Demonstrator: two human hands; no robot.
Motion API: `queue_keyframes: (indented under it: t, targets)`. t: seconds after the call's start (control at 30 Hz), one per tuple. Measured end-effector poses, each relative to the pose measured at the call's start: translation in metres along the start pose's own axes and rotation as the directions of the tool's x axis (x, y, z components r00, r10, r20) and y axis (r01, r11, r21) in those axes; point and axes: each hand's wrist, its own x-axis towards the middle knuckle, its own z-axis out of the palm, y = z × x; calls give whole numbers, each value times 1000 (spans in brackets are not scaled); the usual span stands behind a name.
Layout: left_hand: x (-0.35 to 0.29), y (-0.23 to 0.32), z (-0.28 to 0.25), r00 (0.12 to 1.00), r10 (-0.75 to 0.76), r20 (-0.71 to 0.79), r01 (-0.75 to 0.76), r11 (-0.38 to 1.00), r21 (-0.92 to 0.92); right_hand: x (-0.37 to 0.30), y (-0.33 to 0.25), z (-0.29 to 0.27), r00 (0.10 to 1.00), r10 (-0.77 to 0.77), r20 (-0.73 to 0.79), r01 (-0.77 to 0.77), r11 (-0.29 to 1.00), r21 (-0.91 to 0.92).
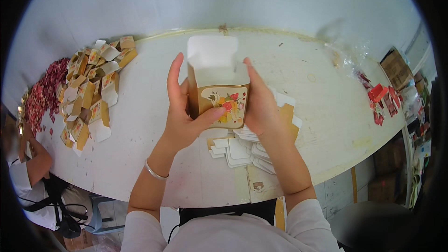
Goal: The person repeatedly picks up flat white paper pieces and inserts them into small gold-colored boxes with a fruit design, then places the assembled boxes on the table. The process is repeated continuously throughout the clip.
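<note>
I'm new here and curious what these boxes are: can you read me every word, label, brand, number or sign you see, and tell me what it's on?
No text here can be read.
Held box: a fruit picture; no legible words.
Piled boxes at left: printed pictures; any lettering is too small.
Red-pink heap: pieces too small to read.
Red packets at right: too blurred.
Brown carton: too blurred.

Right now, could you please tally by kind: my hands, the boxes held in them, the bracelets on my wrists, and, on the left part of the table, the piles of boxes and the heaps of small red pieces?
Hands: 2 (left hand, right hand)
Held gold box: 1
Bracelet: 1
Box pile: 1
Red heap: 1
Total: 6
</note>
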Motion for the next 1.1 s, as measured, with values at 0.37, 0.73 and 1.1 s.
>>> queue_keyframes:
  t: [0.37,0.73,1.1]
  targets:
    - [-3,-5,-19,995,43,85,-72,922,380,3,13,-11,995,16,99,-12,999,-42]
    - [-2,15,-15,997,70,-19,-63,969,237,4,10,-10,858,-270,438,392,893,-218]
    - [-6,25,-6,997,77,1,-72,935,347,2,4,-6,890,-213,404,351,885,-306]
